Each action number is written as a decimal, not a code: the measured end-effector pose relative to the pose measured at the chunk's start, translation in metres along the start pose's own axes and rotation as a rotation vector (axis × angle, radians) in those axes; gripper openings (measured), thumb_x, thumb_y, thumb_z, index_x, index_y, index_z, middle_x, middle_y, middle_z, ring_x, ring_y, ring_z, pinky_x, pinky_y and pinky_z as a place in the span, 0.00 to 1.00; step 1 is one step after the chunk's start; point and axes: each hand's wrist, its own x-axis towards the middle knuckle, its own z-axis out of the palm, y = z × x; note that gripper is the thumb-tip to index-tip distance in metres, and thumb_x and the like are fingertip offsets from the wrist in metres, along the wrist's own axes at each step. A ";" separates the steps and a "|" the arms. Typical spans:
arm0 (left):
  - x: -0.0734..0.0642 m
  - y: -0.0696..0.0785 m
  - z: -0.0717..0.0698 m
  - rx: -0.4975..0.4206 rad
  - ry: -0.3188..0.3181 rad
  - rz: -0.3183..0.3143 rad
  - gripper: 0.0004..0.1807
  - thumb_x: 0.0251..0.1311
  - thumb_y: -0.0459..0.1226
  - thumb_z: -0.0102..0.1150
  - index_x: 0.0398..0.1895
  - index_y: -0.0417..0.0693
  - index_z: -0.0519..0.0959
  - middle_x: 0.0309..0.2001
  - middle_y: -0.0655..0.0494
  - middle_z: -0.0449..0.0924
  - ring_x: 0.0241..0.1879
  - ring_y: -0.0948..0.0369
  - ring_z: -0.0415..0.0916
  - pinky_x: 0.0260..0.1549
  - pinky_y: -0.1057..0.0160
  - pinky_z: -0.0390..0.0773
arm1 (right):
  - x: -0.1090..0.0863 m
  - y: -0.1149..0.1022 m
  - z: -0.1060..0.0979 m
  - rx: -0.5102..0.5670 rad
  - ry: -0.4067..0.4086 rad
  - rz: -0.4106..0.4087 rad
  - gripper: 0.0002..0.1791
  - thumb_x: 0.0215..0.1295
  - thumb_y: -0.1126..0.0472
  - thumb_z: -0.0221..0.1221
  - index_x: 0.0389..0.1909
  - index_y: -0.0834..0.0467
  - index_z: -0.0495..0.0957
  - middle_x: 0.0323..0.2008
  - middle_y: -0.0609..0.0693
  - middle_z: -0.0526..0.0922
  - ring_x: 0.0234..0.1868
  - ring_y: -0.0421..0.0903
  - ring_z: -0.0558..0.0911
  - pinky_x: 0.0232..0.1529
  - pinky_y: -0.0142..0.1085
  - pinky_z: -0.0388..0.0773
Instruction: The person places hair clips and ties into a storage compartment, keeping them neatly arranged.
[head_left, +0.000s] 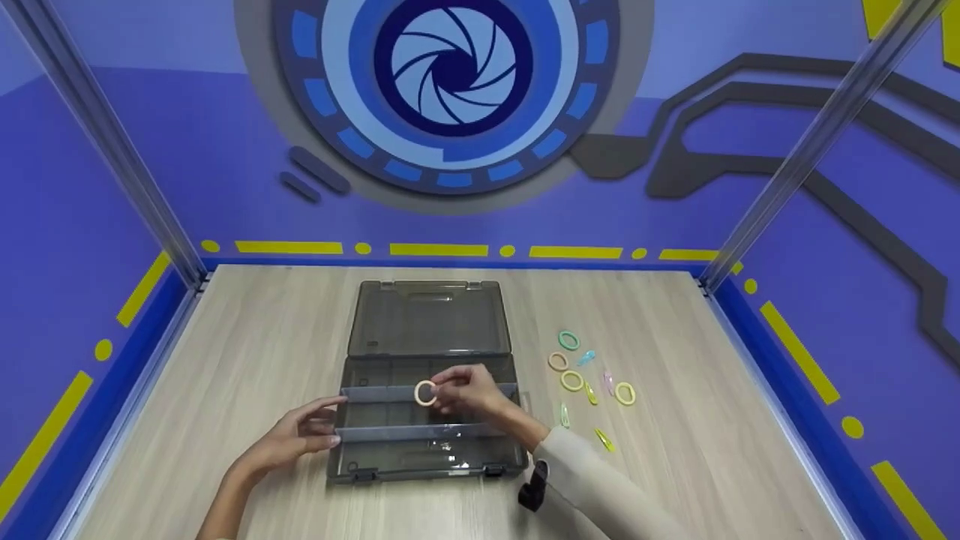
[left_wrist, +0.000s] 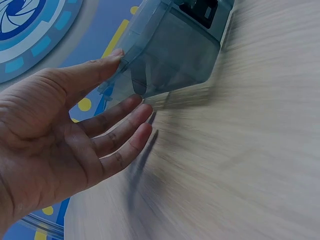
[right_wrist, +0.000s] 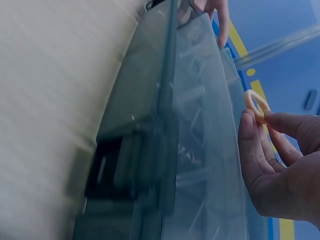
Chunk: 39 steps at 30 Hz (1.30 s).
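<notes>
In the head view, my right hand pinches a pale peach hair tie above the open, smoky see-through organizer box. The right wrist view shows that hair tie between thumb and fingertips, clear of the box's dividers. My left hand is at the box's left side, thumb and fingers spread and touching its edge. Seen from the left wrist, the left hand has its thumb at the box wall, its other fingers lightly bent. Two lengthwise dividers part the box into three rows.
Right of the box lie a green hair tie, a peach one, two yellow ones and several small snap clips. The box lid lies folded back. Blue walls and metal posts bound the table.
</notes>
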 end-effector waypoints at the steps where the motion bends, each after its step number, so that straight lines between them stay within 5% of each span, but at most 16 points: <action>1: 0.000 -0.001 0.000 -0.001 0.002 -0.004 0.38 0.68 0.37 0.64 0.78 0.39 0.59 0.69 0.26 0.62 0.64 0.44 0.70 0.57 0.51 0.81 | 0.000 0.000 0.003 -0.008 0.002 -0.004 0.13 0.64 0.73 0.63 0.48 0.76 0.81 0.37 0.66 0.89 0.28 0.41 0.87 0.32 0.32 0.87; 12: 0.001 -0.004 0.000 -0.004 0.015 -0.001 0.38 0.68 0.37 0.64 0.78 0.41 0.60 0.68 0.27 0.63 0.63 0.45 0.72 0.53 0.57 0.81 | 0.000 0.002 0.038 -0.088 0.075 -0.027 0.10 0.61 0.73 0.66 0.42 0.74 0.83 0.34 0.66 0.89 0.25 0.41 0.86 0.30 0.35 0.88; 21: 0.001 -0.003 0.000 -0.016 -0.002 0.020 0.40 0.68 0.36 0.64 0.78 0.38 0.58 0.66 0.23 0.66 0.59 0.47 0.78 0.54 0.54 0.83 | 0.004 0.009 0.063 -0.274 0.130 -0.149 0.04 0.58 0.75 0.67 0.34 0.73 0.86 0.30 0.67 0.88 0.30 0.63 0.89 0.29 0.37 0.88; 29: 0.002 -0.002 0.000 -0.060 0.000 0.008 0.42 0.68 0.37 0.65 0.79 0.37 0.55 0.66 0.23 0.70 0.61 0.40 0.79 0.58 0.48 0.82 | 0.013 0.008 0.085 -0.410 0.159 -0.206 0.03 0.53 0.76 0.70 0.31 0.71 0.87 0.27 0.64 0.89 0.28 0.57 0.89 0.24 0.20 0.76; 39: -0.002 -0.007 -0.002 -0.102 0.001 -0.020 0.42 0.68 0.36 0.64 0.80 0.42 0.54 0.69 0.26 0.69 0.62 0.42 0.79 0.56 0.51 0.81 | 0.020 0.005 0.106 -0.427 0.133 -0.213 0.05 0.53 0.77 0.67 0.31 0.70 0.87 0.26 0.62 0.89 0.27 0.55 0.89 0.22 0.19 0.73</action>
